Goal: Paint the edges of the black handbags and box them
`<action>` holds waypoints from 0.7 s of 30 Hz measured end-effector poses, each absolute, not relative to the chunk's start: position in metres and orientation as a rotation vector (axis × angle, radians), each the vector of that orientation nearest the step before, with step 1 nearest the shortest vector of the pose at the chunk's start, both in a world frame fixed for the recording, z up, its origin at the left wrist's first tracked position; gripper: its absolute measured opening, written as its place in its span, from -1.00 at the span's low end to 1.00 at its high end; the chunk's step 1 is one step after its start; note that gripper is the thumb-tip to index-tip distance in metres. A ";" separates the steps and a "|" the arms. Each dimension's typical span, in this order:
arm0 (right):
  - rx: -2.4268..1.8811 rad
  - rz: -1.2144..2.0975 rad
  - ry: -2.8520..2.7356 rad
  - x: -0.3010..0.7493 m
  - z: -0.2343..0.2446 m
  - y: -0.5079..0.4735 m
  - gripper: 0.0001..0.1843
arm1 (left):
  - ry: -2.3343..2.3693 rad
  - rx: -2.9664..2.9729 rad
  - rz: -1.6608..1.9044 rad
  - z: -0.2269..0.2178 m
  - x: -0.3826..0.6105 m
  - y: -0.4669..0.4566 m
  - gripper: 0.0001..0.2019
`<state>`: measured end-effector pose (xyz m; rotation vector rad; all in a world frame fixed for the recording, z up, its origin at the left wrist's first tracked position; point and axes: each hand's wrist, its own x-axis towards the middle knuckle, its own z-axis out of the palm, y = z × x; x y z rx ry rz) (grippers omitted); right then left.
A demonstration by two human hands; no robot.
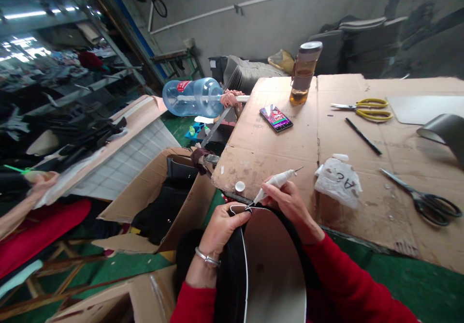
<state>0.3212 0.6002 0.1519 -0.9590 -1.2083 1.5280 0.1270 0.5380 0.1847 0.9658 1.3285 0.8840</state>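
My right hand (290, 202) is closed around a small white squeeze bottle (279, 180). The bottle tilts, its narrow tip down at the edge of a curved panel (273, 260). That panel is black outside and greyish-beige inside, with a thin white line along its rim. My left hand (219, 228) pinches the panel's top corner between thumb and fingers, right beside the bottle tip. A loop of white cord or edging (237, 208) shows at that corner. Whether the tip touches the panel is too small to tell. A round white cap (239, 186) lies close by on the table corner.
On the cardboard-covered table (239, 156) lie a phone (276, 118), yellow-handled scissors (373, 109), black scissors (431, 207), a black stick (363, 137) and a crumpled bag (339, 180). A drink bottle (304, 74) stands behind. Left is a carton (188, 212) of black pieces; another person's arm (25, 204) shows.
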 end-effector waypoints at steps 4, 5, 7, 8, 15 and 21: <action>-0.952 1.536 -1.208 0.322 0.151 0.600 -0.54 | 1.327 0.997 0.876 0.188 0.125 0.536 -0.76; -0.952 1.538 -1.210 0.323 0.152 0.600 -0.54 | 1.328 1.004 0.875 0.189 0.125 0.536 -0.76; -0.949 1.542 -1.222 0.323 0.153 0.600 -0.53 | 1.330 1.012 0.873 0.190 0.126 0.536 -0.76; -0.945 1.544 -1.229 0.322 0.154 0.600 -0.52 | 1.331 1.018 0.869 0.190 0.126 0.536 -0.76; -0.933 1.537 -1.270 0.323 0.152 0.602 -0.51 | 1.346 1.030 0.859 0.188 0.127 0.536 -0.76; -0.932 1.540 -1.362 0.325 0.155 0.606 -0.47 | 1.361 0.964 0.857 0.185 0.130 0.532 -0.78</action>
